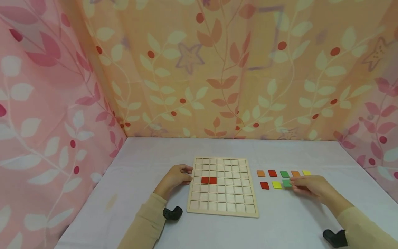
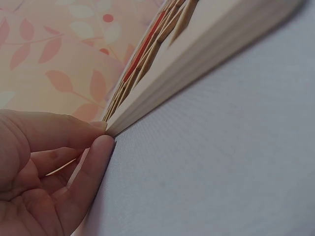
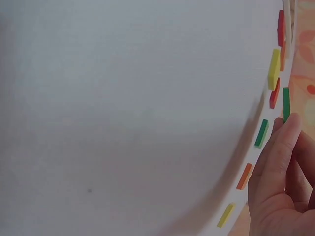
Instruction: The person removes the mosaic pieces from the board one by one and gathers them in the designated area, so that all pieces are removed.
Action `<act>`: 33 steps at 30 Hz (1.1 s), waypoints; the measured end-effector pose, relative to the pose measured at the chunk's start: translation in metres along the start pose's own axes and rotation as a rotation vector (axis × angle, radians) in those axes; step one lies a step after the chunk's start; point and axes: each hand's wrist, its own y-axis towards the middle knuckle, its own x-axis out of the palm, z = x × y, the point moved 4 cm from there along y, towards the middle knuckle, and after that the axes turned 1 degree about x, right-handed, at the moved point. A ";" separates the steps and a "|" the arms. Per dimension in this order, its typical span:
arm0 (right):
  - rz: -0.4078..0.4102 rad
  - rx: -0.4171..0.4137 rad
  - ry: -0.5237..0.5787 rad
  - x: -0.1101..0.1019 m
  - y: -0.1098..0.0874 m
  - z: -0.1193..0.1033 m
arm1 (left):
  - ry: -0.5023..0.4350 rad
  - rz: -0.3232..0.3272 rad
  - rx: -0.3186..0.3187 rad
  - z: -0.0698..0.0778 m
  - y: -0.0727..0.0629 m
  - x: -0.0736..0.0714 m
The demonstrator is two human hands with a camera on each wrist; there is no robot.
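Observation:
A square wooden grid board (image 1: 222,209) lies on the table, with two red tiles (image 1: 209,180) side by side in its cells. At its left edge, my left hand (image 1: 175,178) holds the rim between thumb and finger; the left wrist view shows the fingertips (image 2: 104,140) right at the board's side (image 2: 172,81). My right hand (image 1: 311,186) pinches a green tile (image 1: 286,183) by its edge, and the right wrist view has this tile (image 3: 287,103) raised off the table.
Right of the board, loose tiles lie in two rows: an orange tile (image 1: 261,173), red tile (image 1: 272,173), green tile (image 1: 284,174), another orange and a yellow one behind; a red tile (image 1: 264,185) and yellow tile (image 1: 276,185) in front. Patterned cloth (image 1: 217,69) hangs around the white-covered table (image 1: 149,152).

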 end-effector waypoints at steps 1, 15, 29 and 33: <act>-0.005 0.000 0.008 -0.001 0.001 0.001 | 0.000 0.001 0.000 -0.001 0.001 0.000; 0.020 0.021 0.063 -0.007 0.006 0.007 | -0.015 -0.012 -0.006 0.001 -0.001 0.000; 0.096 0.015 -0.048 -0.011 0.007 0.006 | -0.020 -0.012 -0.004 0.003 -0.003 -0.001; 0.134 -0.010 -0.092 -0.007 0.001 -0.003 | -0.022 -0.017 0.005 0.003 -0.003 -0.001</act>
